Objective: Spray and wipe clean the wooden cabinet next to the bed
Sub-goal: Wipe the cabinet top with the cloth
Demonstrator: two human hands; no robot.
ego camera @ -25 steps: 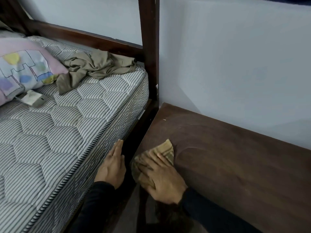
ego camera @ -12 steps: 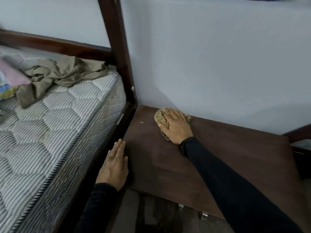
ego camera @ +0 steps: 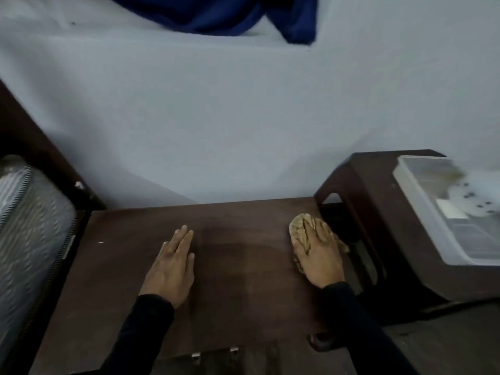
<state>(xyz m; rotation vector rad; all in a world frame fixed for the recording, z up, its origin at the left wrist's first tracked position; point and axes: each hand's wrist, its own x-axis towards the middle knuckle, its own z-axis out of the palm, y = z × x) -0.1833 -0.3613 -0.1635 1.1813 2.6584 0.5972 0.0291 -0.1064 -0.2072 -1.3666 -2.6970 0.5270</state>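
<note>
The dark wooden cabinet top (ego camera: 238,282) fills the lower middle of the head view, set against a pale wall. My right hand (ego camera: 318,255) presses a tan cloth (ego camera: 299,226) flat onto the cabinet's right edge, fingers spread over it. Most of the cloth is hidden under the palm. My left hand (ego camera: 173,266) lies flat and empty on the top's middle, fingers together, pointing at the wall. Both arms wear black sleeves. A faint darker smear crosses the wood between the hands.
The striped mattress (ego camera: 29,226) and the dark bed frame (ego camera: 32,147) sit close on the left. A dark stool (ego camera: 378,239) bearing a clear plastic box (ego camera: 443,212) stands tight against the cabinet's right side. Blue fabric (ego camera: 230,14) hangs at the top.
My right hand has swept the cloth from the cabinet's back left corner to its right edge. My left hand has moved from the left edge onto the middle. The view has swung right.
</note>
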